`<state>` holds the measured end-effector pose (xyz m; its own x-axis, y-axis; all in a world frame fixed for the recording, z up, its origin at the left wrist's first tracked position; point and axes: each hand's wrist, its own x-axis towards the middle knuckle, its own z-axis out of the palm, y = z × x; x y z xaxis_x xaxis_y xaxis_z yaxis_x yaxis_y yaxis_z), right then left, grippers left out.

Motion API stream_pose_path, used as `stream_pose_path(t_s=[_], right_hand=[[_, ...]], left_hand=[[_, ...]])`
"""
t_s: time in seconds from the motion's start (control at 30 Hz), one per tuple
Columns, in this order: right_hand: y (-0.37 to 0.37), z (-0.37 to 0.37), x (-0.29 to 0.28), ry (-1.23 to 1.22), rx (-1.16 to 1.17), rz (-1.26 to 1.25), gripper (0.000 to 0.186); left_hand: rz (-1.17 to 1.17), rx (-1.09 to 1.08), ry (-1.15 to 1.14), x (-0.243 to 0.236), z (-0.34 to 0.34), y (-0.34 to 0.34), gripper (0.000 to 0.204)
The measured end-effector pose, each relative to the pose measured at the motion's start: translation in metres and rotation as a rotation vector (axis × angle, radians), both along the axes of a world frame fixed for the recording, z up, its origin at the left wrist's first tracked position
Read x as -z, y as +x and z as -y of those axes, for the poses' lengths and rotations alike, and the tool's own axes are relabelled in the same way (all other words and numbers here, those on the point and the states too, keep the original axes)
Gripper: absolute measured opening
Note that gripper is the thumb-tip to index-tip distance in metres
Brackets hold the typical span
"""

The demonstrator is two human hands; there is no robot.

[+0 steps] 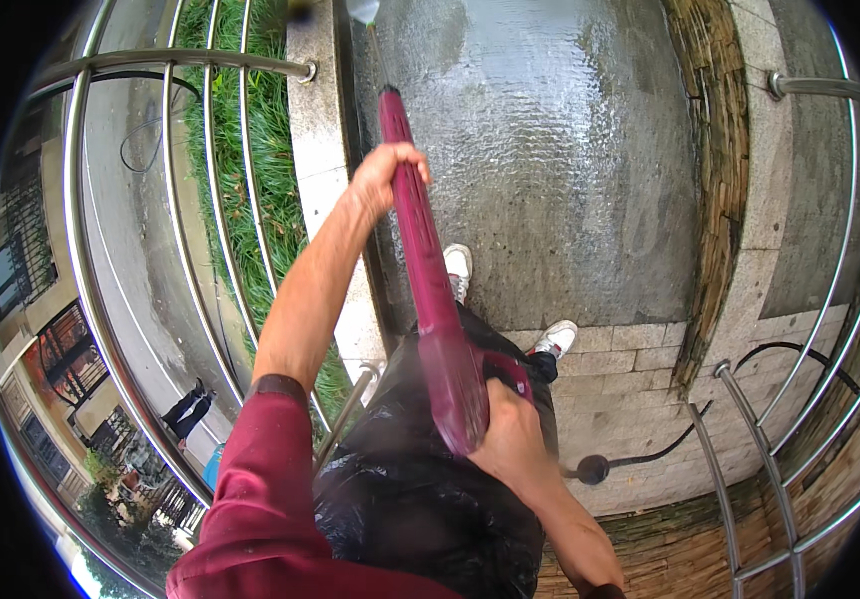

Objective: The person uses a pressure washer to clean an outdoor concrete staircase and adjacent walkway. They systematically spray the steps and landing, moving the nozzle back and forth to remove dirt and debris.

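A long dark-red pressure washer gun (428, 270) runs up the middle of the view, its black nozzle tip pointing ahead. Around its front barrel my left hand (382, 177) is wrapped, the arm stretched forward. My right hand (512, 434) grips the rear handle close to my body; the trigger finger is partly hidden. From the nozzle a thin jet of water (375, 55) shoots forward along the edge of the low stone border. Wet, rippled paving (550, 150) lies ahead of my white shoes (556, 339).
Metal railings (75, 200) stand on the left and more railings (770, 454) on the right. Grass (240, 150) grows behind the pale stone border (318, 130). A black hose (655, 454) trails right. A person's dark-trousered legs (188, 407) show beyond the left railing.
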<state>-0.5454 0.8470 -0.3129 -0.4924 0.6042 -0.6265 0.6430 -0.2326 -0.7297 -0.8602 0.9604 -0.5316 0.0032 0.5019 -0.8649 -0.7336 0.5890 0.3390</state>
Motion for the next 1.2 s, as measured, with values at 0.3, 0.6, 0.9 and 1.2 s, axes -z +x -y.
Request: stream_pose_path(t_s=[0.3, 0.6, 0.9, 1.2], right_hand=[[0.034, 0.034, -0.019, -0.238, -0.034, 0.093, 0.041], [0.074, 0.102, -0.051, -0.262, -0.032, 0.133, 0.039], [-0.044, 0.003, 0.019, 0.017, -0.033, 0.003, 0.041], [-0.143, -0.098, 0.070, -0.008, 0.040, 0.061, 0.047]], left_hand=[[-0.078, 0.119, 0.015, -0.013, 0.036, 0.046, 0.009], [0.017, -0.074, -0.347, -0.027, 0.149, 0.101, 0.011], [0.031, -0.033, 0.102, 0.003, 0.010, -0.036, 0.037], [0.107, -0.223, 0.374, -0.014, -0.052, -0.060, 0.035]])
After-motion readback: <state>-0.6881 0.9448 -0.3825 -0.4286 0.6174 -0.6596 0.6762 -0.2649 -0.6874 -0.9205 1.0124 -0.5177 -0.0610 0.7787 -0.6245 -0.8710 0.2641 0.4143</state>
